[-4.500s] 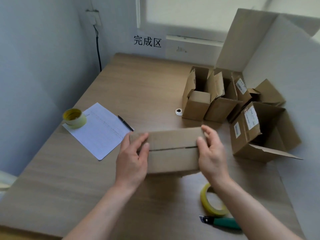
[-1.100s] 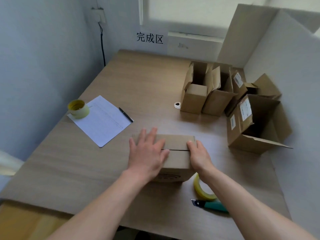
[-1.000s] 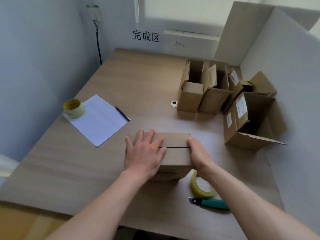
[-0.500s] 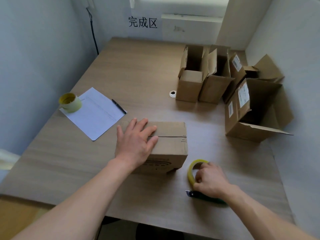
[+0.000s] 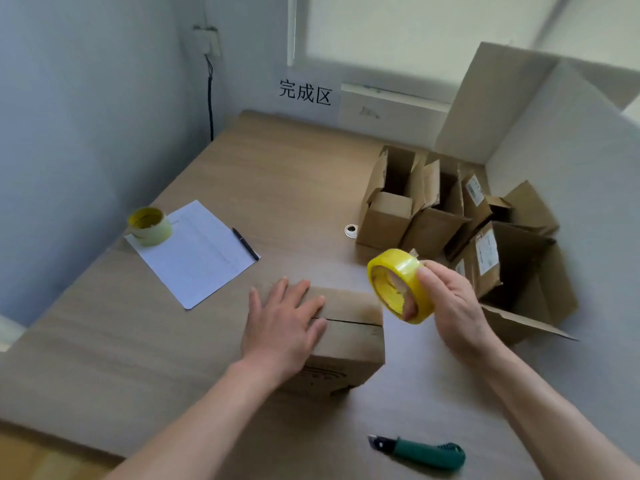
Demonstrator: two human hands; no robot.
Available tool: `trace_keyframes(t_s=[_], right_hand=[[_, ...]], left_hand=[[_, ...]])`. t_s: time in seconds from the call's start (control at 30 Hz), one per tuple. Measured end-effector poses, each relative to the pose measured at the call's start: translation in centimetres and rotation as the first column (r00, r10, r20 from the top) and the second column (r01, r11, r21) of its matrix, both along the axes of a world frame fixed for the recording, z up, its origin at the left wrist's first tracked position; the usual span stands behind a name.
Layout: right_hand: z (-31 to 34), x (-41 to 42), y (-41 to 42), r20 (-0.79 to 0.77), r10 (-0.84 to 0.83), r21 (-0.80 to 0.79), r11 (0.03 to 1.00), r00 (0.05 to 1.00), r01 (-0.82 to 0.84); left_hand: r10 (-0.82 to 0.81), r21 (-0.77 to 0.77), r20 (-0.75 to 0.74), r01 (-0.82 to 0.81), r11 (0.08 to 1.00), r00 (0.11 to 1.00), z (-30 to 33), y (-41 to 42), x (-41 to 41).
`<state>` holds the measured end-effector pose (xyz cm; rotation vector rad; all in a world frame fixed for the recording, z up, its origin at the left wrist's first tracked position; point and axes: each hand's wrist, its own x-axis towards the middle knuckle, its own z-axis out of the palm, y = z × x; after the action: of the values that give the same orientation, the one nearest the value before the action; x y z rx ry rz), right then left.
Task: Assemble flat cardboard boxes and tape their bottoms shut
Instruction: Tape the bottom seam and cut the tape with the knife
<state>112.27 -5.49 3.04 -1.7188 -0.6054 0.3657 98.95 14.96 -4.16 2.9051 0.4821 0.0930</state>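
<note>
A wooden worktop point(image 5: 242, 174) is carrying everything here. Open cardboard boxes point(image 5: 450, 216) are crowding its far right corner. A closed cardboard box point(image 5: 349, 337) is sitting near the front edge, flaps meeting along a seam. A sheet of paper point(image 5: 197, 251) is lying toward the left edge, with a spare tape roll point(image 5: 149, 225) sitting on its corner and a pen point(image 5: 245, 243) at its right side. The left hand point(image 5: 282, 327) is pressing flat on the closed box, fingers straight and spread. The right hand point(image 5: 450, 303) is holding a yellow tape roll point(image 5: 398, 284) in the air just right of the box, fingers curling round it. A green utility knife point(image 5: 420, 452) is lying near the front edge.
</note>
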Motion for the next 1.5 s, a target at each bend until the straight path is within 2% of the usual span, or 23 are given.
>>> trace_keyframes(t_s=[0.1, 0.17, 0.23, 0.3, 0.37, 0.47, 0.53, 0.63, 0.77, 0.87, 1.0, 1.1, 1.17, 1.2, 1.23, 1.3, 1.33, 1.4, 1.5], right_hand=[[0.3, -2.8, 3.7, -0.098, 0.152, -0.017, 0.988, 0.983, -0.155], [-0.4, -3.8, 5.2, -0.128, 0.148, -0.015, 0.988, 0.981, -0.151], [-0.5, -3.9, 5.9, -0.124, 0.136, -0.011, 0.990, 0.983, -0.139], [-0.4, -3.5, 6.1, -0.116, 0.135, -0.032, 0.990, 0.984, -0.140], [-0.2, -3.2, 6.4, -0.136, 0.148, -0.041, 0.987, 0.980, -0.154], [0.1, -2.9, 6.6, -0.182, 0.177, -0.037, 0.982, 0.967, -0.186], [0.3, -2.7, 6.7, -0.198, 0.202, -0.042, 0.976, 0.959, -0.214], [0.1, -2.2, 6.8, -0.208, 0.227, -0.041, 0.970, 0.951, -0.240], [-0.2, -1.5, 6.9, -0.204, 0.251, -0.033, 0.964, 0.946, -0.263], [-0.6, -1.0, 6.8, -0.207, 0.277, -0.041, 0.956, 0.938, -0.291], [-0.8, -0.5, 6.9, -0.215, 0.325, -0.036, 0.940, 0.921, -0.340], [-0.7, -0.2, 6.9, -0.228, 0.353, -0.011, 0.931, 0.907, -0.365], [-0.8, 0.0, 7.0, -0.237, 0.354, 0.001, 0.931, 0.905, -0.364], [-0.8, 0.0, 7.1, -0.236, 0.349, 0.006, 0.934, 0.907, -0.357], [-1.0, 0.0, 7.2, -0.228, 0.340, 0.016, 0.938, 0.912, -0.346], [-1.2, -0.1, 7.3, -0.197, 0.311, 0.046, 0.950, 0.930, -0.308], [-1.4, -0.2, 7.3, -0.182, 0.294, 0.061, 0.956, 0.938, -0.288], [-2.1, -0.5, 6.8, -0.153, 0.282, 0.091, 0.958, 0.947, -0.271], [-3.7, -1.3, 6.3, -0.046, 0.203, 0.025, 0.979, 0.978, -0.202]], left_hand=[[0.006, -0.054, 0.037, -0.004, 0.999, 0.999, 0.1, 0.3, 0.0], [0.044, -0.213, 0.168, -0.007, 0.977, 0.985, 0.4, 0.6, -0.1], [0.183, -0.492, 0.375, 0.027, 0.870, 0.909, 1.2, 1.2, -0.5], [0.294, -0.688, 0.472, 0.138, 0.713, 0.831, 2.4, 1.6, -0.5], [0.237, -0.773, 0.417, 0.206, 0.600, 0.877, 4.1, 1.8, 0.1], [0.139, -0.876, 0.248, 0.160, 0.455, 0.959, 6.0, 2.2, 1.7], [0.188, -0.925, 0.208, 0.131, 0.356, 0.960, 6.6, 2.4, 2.1], [0.265, -0.947, 0.185, 0.099, 0.307, 0.946, 6.9, 2.4, 2.2], [0.366, -0.980, 0.141, 0.079, 0.181, 0.920, 7.1, 2.5, 2.2], [0.306, -0.974, 0.143, 0.079, 0.213, 0.941, 7.1, 2.7, 2.2], [0.132, -0.948, 0.075, 0.030, 0.316, 0.988, 7.9, 3.3, 2.8], [0.115, -0.954, 0.054, 0.017, 0.298, 0.992, 8.4, 3.8, 3.0], [0.134, -0.944, 0.091, 0.043, 0.327, 0.987, 8.4, 3.8, 3.1], [0.155, -0.918, 0.145, 0.074, 0.389, 0.977, 8.3, 3.6, 3.1], [0.175, -0.861, 0.229, 0.115, 0.496, 0.958, 8.0, 3.3, 3.1], [0.180, -0.658, 0.405, 0.149, 0.738, 0.896, 7.2, 2.3, 3.1], [0.191, -0.582, 0.454, 0.127, 0.803, 0.870, 6.7, 1.8, 3.0], [0.291, -0.602, 0.447, 0.043, 0.797, 0.846, 5.7, 1.5, 2.7], [0.418, -0.703, 0.323, -0.080, 0.707, 0.849, 4.7, 2.0, 2.5]])
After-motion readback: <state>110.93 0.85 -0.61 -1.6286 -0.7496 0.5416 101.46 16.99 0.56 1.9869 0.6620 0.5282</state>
